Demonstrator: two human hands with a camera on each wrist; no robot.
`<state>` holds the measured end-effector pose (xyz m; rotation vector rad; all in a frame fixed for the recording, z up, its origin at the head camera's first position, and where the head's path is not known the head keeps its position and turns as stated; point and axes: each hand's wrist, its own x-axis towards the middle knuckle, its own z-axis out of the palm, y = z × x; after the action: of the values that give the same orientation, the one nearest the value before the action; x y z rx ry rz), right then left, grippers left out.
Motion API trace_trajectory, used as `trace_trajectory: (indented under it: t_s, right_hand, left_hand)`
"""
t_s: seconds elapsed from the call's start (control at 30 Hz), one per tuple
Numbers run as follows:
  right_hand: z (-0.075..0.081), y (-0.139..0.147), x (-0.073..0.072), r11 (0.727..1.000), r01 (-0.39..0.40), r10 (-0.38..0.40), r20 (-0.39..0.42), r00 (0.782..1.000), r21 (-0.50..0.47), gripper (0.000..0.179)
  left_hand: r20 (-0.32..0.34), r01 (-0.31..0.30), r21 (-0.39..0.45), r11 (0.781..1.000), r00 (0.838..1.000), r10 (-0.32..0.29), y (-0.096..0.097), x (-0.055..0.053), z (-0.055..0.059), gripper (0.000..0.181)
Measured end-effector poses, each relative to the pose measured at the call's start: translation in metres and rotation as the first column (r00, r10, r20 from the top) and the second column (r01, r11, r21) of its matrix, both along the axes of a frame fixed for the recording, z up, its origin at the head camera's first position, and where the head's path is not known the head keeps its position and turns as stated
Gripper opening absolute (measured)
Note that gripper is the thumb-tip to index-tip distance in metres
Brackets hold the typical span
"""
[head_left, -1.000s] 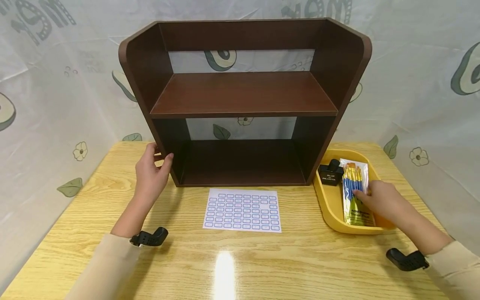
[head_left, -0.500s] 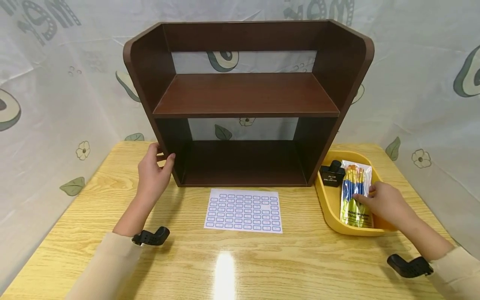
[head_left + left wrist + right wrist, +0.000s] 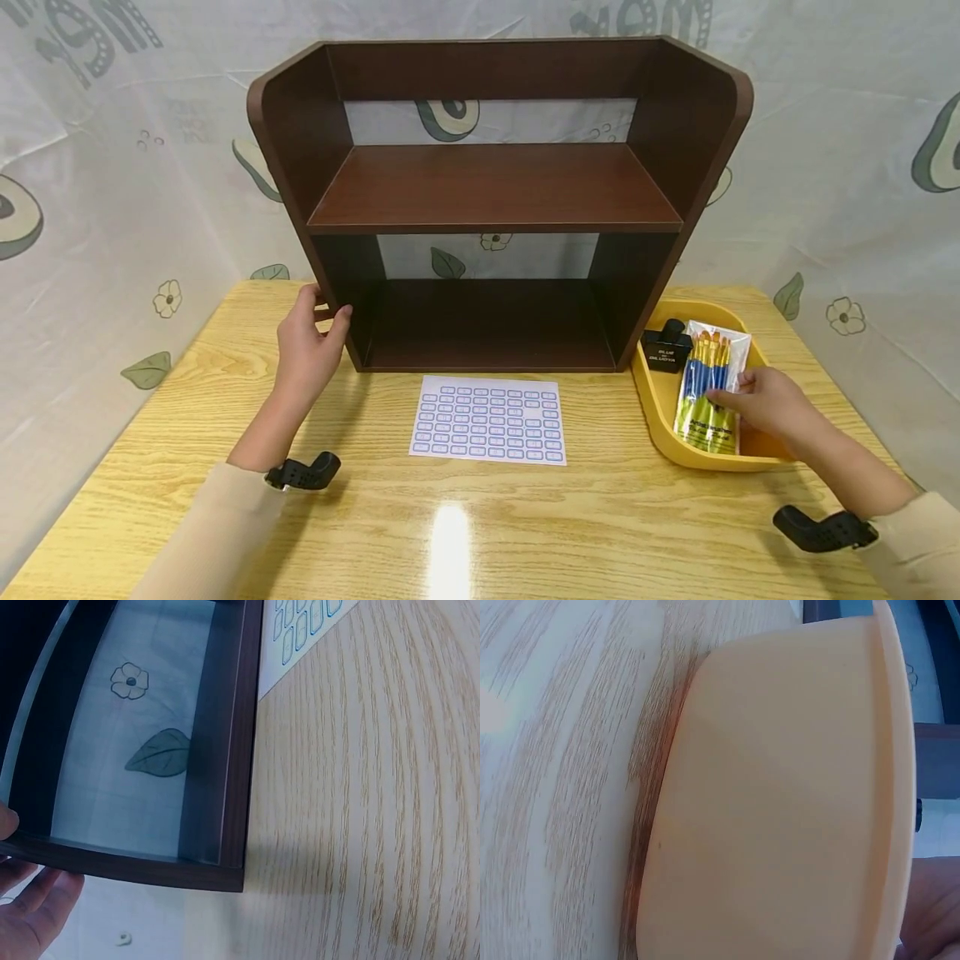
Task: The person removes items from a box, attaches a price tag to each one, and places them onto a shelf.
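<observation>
My left hand (image 3: 308,342) grips the left side panel of a dark brown two-tier desk shelf (image 3: 495,192), thumb at the front edge and fingers behind. The left wrist view shows the same panel with fingers (image 3: 56,900) on its outer face. My right hand (image 3: 772,406) reaches into a yellow plastic tub (image 3: 663,429) and pinches a clear pack of paintbrushes (image 3: 708,392) by its right edge. The brushes have blue and gold handles. In the right wrist view the tub's wall (image 3: 772,787) fills most of the picture and hides the pack.
A black stamp-like block (image 3: 666,354) with pale lettering sits in the tub beside the pack. A white sheet of blue-bordered labels (image 3: 487,419) lies in front of the shelf on the wooden table (image 3: 360,533). A patterned white cloth (image 3: 90,217) hangs behind.
The brush pack has tilted, its top leaning right and its lower end shifted slightly left, with my right hand still on its edge. My left hand keeps its hold on the shelf.
</observation>
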<state>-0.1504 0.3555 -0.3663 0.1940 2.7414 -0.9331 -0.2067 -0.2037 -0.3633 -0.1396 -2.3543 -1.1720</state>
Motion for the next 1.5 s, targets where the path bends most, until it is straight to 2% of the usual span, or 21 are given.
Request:
trace_trajectory:
  t_s: [0.23,0.43,0.7,0.93,1.17,1.3,1.37,1.5]
  right_hand:
    - [0.008,-0.001,0.000,0.997,0.043,-0.038,0.066,0.997,-0.067,0.043]
    - [0.009,-0.001,0.002,0.990,0.091,-0.082,0.083,0.993,-0.110,0.030]
    - [0.006,0.001,0.003,0.977,0.136,-0.126,0.072,0.989,-0.164,0.047]
    - [0.011,0.001,0.006,0.963,0.151,-0.149,0.027,0.988,-0.223,0.048]
    - [0.020,0.003,0.010,0.954,0.157,-0.176,-0.054,0.983,-0.256,0.053]
    - [0.029,0.003,0.012,0.938,0.144,-0.186,-0.107,0.977,-0.316,0.053]
    - [0.033,0.002,0.014,0.921,0.146,-0.204,-0.127,0.971,-0.362,0.050]
    - [0.039,-0.004,0.018,0.908,0.144,-0.218,-0.150,0.964,-0.394,0.053]
  left_hand:
    - [0.012,0.005,0.005,1.000,1.000,-0.005,0.001,0.000,0.001,0.034]
    - [0.028,0.008,0.005,1.000,1.000,-0.009,-0.001,0.000,-0.001,0.033]
    - [0.025,0.024,0.003,1.000,0.999,-0.024,0.000,0.000,-0.002,0.033]
    - [0.025,0.008,0.003,1.000,1.000,-0.008,0.000,0.000,-0.002,0.034]
    - [0.024,0.005,0.005,1.000,1.000,-0.005,0.001,-0.001,-0.001,0.034]
    - [0.025,-0.001,0.006,1.000,1.000,0.001,0.001,-0.001,-0.001,0.034]
    - [0.025,-0.003,0.006,1.000,1.000,0.003,0.001,-0.001,-0.002,0.034]
    - [0.022,-0.007,0.004,1.000,1.000,0.007,0.001,-0.001,-0.003,0.033]
